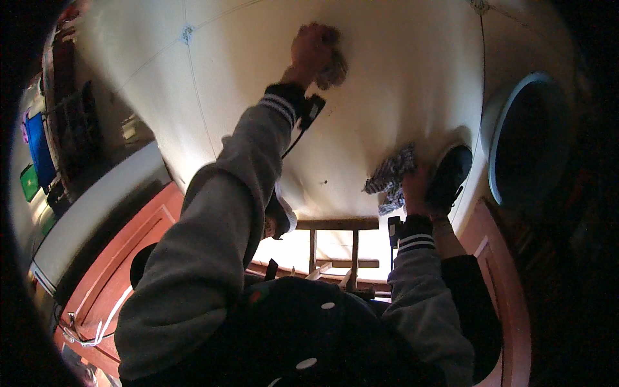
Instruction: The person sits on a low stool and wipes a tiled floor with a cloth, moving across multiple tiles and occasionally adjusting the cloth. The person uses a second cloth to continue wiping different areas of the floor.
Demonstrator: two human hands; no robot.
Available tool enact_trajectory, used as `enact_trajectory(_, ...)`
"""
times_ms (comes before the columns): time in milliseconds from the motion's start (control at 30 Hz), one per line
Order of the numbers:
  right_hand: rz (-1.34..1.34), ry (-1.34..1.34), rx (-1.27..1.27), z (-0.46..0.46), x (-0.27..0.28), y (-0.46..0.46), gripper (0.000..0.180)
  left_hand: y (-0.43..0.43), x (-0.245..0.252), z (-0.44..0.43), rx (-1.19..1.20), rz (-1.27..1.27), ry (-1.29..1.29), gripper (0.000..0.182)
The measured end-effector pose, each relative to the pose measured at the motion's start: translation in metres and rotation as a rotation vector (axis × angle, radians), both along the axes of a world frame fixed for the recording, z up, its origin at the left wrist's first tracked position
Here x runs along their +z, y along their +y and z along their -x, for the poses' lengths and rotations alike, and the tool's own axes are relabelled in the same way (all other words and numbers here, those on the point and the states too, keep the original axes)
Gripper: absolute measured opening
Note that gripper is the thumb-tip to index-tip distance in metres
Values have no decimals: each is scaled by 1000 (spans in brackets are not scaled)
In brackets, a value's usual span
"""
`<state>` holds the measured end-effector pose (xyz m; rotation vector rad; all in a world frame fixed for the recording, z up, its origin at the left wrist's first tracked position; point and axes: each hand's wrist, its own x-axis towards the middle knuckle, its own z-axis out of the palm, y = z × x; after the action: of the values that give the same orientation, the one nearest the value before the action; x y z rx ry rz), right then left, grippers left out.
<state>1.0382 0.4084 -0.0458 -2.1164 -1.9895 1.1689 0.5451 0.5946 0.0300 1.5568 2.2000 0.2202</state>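
My left hand [312,51] is stretched far forward over the pale tiled floor [232,72], its fingers curled around a blurred greyish wad [332,71] that cannot be named for certain. Nearer my body on the right, my right hand [416,191] grips a crumpled, patterned grey-and-white cloth [391,171] that lies against the floor. Both wrists have ribbed, striped cuffs with small dark devices strapped near them. Beside my right hand is my dark right shoe [452,171]. My other shoe [280,215] shows partly behind my left sleeve.
A light-blue-rimmed round basin or tub [498,140] stands at the right. Reddish-pink door panels [116,261] flank me at left and right, with a cord hanging on the left one. A wooden frame with bars [355,246] is near my feet. Shelving or a rack stands far left.
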Motion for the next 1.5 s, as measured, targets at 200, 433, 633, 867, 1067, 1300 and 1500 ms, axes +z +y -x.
enact_trajectory(200, 79, 54, -45, 4, -2, 2, 58, -78, -3, 1, -291, -130, -8, 25)
enact_trajectory(433, -116, -48, 92, 0, 1, -2, 61, -30, -19, -13, -245, -432, -51, 24)
enact_trajectory(633, -23, -93, 73, 1, -4, -1, 67, -38, -16, -19, 289, -195, -216, 17)
enact_trajectory(867, -36, -120, 83, 7, 11, 2, 62, -19, -14, -20, -104, -289, 138, 15)
enact_trajectory(1067, -85, -96, 70, 7, 5, 1, 57, -12, -12, -15, -225, -155, 233, 19)
enact_trajectory(1300, -39, -67, 43, 3, -1, -7, 55, -18, -18, -38, -129, -32, 243, 19)
enact_trajectory(1500, -157, -5, 40, 1, -11, -5, 54, -11, -5, -29, -215, -121, 270, 26)
